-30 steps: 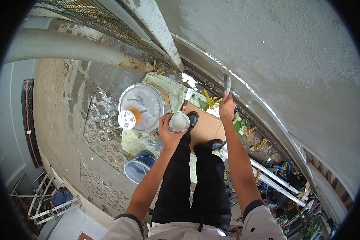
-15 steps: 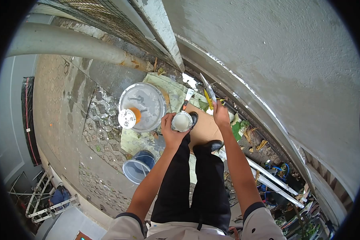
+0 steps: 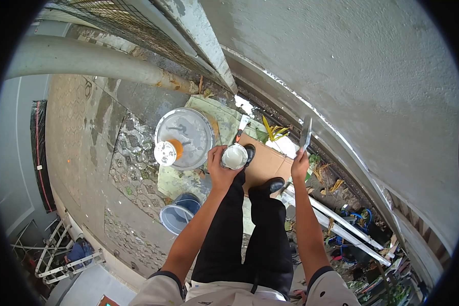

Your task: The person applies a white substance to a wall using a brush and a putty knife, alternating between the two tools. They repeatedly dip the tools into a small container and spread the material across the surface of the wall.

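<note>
My left hand (image 3: 221,168) is wrapped round a small round tub (image 3: 234,156) with whitish paste inside, held above the shoes. My right hand (image 3: 300,166) grips a flat metal trowel (image 3: 306,132), its blade pointing up towards the base of the grey wall (image 3: 352,76). On the ground beyond the tub lies a scraper (image 3: 241,128) with an orange and black handle. To the left, a large lidded bucket (image 3: 188,135) carries a smaller orange and white container (image 3: 167,152).
A blue bucket (image 3: 181,214) stands at lower left of the lidded one. Cardboard (image 3: 262,160) lies under the shoes. White bars (image 3: 341,227) and clutter lie at right. A thick pipe (image 3: 97,58) and mesh panel (image 3: 132,25) are at upper left.
My right hand has moved right and slightly down with the trowel, whose blade now tilts the other way. My left hand still holds the tub. The view has shifted slightly.
</note>
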Demonstrator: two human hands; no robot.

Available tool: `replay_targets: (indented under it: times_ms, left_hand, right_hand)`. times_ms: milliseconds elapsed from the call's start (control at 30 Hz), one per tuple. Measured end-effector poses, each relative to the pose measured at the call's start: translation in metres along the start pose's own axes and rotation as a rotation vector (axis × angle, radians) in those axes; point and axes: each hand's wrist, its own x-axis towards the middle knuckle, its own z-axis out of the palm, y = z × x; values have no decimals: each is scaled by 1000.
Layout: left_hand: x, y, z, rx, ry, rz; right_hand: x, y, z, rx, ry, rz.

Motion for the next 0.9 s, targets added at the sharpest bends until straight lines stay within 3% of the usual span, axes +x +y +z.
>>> replay_targets:
  times_ms: [67,200,267,300,400,567,667,800,833,900]
  left_hand:
    - [6,4,5,-7,30,-8]
    - [20,16,17,-13,27,54]
    - [23,21,22,-40,2,54]
    - [24,23,24,-47,-10,66]
    - [21,33,27,-5,-40,90]
    - [7,53,30,37,-88,114]
    - [-3,60,32,38,-114,143]
    - [-9,70,27,79,-112,227]
    - [-10,74,25,89,-136,247]
    - [-10,79,22,95,-180,278]
  right_hand:
    - [-10,7,-29,-24,-234,155]
    - [-30,-4,-81,-30,-321,-67]
    - [-36,-40,-115,28,-510,246]
    - [-39,-33,-122,68,-472,103]
    - [-42,-77,-162,109,-609,61]
    - [-41,-149,-209,-130,-664,-214]
    - [-36,-178,-221,-268,-792,-95]
    - [-34,-168,-217,-270,-773,-222]
    - [-31,-180,-222,-296,-854,-135]
    - [-30,-173,-218,-287,-821,-178]
